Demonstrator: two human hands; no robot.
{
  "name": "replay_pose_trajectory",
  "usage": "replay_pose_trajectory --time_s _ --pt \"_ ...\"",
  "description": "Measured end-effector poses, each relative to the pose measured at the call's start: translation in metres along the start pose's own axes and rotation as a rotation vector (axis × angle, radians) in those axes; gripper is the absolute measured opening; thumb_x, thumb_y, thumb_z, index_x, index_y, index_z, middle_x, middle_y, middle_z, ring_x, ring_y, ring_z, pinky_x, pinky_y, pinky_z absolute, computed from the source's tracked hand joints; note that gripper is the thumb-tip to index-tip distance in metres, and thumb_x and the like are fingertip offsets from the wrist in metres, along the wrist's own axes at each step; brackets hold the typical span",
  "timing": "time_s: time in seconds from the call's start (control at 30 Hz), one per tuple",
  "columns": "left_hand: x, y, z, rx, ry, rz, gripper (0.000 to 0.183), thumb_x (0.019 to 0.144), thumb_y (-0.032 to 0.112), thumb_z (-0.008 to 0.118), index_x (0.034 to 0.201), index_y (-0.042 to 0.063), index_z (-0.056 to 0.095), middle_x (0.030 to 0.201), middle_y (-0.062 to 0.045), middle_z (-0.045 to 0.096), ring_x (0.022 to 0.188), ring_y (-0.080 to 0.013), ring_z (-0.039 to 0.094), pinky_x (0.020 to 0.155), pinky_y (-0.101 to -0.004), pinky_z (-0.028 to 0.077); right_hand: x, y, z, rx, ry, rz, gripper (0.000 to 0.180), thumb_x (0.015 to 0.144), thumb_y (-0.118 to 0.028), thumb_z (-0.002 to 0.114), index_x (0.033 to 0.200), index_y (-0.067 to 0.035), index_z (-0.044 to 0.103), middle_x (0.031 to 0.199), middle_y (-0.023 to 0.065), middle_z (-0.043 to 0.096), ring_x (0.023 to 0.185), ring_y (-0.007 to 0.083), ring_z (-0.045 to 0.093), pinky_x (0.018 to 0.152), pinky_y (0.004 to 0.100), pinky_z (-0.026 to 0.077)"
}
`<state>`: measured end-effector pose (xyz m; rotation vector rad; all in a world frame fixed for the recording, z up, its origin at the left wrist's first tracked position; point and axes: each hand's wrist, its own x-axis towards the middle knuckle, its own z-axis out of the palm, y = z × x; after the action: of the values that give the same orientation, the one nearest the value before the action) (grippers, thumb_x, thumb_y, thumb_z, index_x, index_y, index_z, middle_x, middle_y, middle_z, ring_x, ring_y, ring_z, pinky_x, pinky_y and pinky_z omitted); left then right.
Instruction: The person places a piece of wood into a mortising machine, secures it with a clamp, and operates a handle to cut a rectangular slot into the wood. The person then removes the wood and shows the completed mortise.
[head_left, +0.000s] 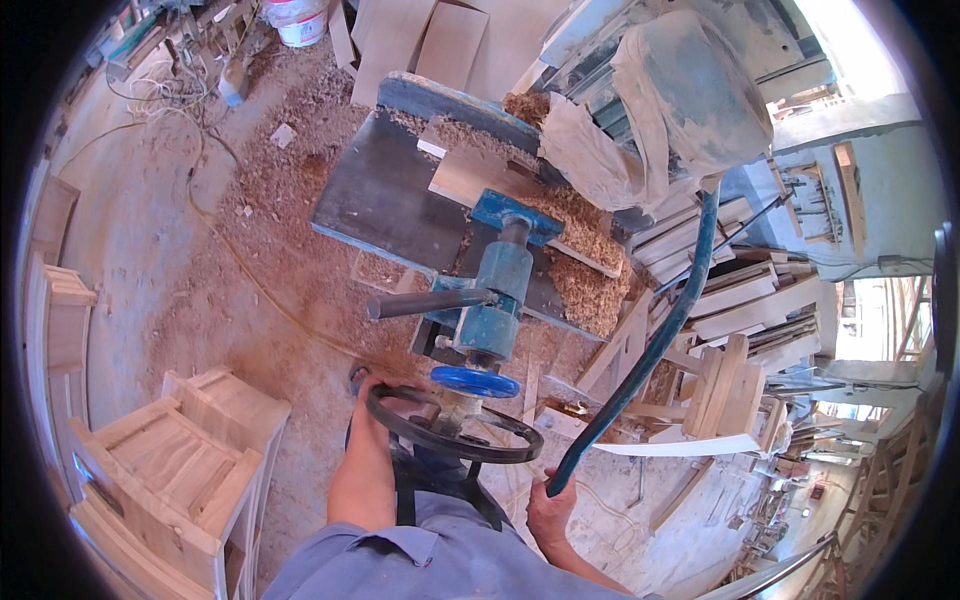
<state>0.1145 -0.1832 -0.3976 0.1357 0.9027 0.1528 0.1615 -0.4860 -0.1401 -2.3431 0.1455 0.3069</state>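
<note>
My right hand (550, 504) grips the lower end of a long, curved teal lever (660, 352) that runs up to the covered machine head (682, 97). On the left side, my left hand (382, 394) is at the rim of a black handwheel (480, 450); the fingers are partly hidden by the rim. Above it are a smaller blue handwheel (475, 382) and a teal clamp cylinder (489, 300) with a steel handle (431, 302). The clamp's pad (517, 216) sits over a wooden workpiece (469, 176) on the dark machine table (390, 191). Wood shavings (589, 289) lie around it.
Wooden cabinet-like frames (176, 465) stand at the lower left. A yellow cable (240, 259) crosses the floor, which is strewn with shavings. Stacked boards (757, 300) are on the right, and panels (442, 45) and a white bucket (301, 26) are beyond the machine.
</note>
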Motion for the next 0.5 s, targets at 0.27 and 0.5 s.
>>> replay_pose_trajectory --time_s 0.27,0.5 --pt "0.019 -0.005 -0.018 0.000 -0.033 -0.089 0.014 0.074 0.015 0.057 0.080 0.002 0.053 0.091 -0.025 0.063 0.094 -0.0514 0.060 0.085 -0.0743 0.044 0.002 0.000 -0.002 -0.041 -0.002 -0.073 0.020 0.090 -0.003 0.064 0.106 -0.002 0.052 0.063 0.0022 0.052 0.045 0.0119 0.051 0.044 0.0292 0.042" --pt "-0.040 0.057 0.052 -0.217 0.169 -0.155 0.024 0.071 0.005 0.054 0.095 -0.001 0.055 0.089 -0.019 0.058 0.090 -0.0397 0.062 0.087 -0.0581 0.052 -0.004 -0.023 0.012 0.030 0.011 0.001 0.021 0.087 -0.004 0.066 0.105 -0.002 0.055 0.067 0.0029 0.053 0.052 0.0127 0.052 0.051 0.0304 0.042"
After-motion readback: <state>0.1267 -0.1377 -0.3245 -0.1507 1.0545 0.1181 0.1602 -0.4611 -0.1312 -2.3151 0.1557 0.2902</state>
